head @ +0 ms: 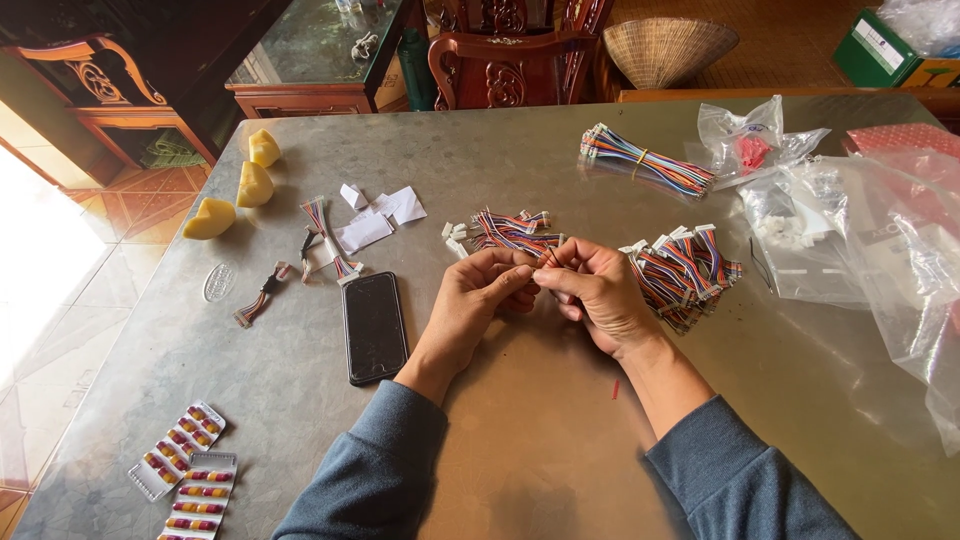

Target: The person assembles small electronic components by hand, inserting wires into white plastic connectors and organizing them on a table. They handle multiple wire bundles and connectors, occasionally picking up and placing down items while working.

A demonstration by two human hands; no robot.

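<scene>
While both hands meet at table centre, short multicoloured ribbon-wire harness [540, 262] sits pinched between them. Left hand [478, 300] closes on it from 9 o'clock, right hand [598, 296] from 3 o'clock; both equally near. Harness long axis hard to tell, mostly hidden by fingers. Pile of similar wire harnesses with white plugs [683, 272] just beside right hand at 2 o'clock. Second pile [505, 231] at 12 o'clock, just beyond fingertips. Rubber-banded wire bundle [645, 160] farther, 1 o'clock.
</scene>
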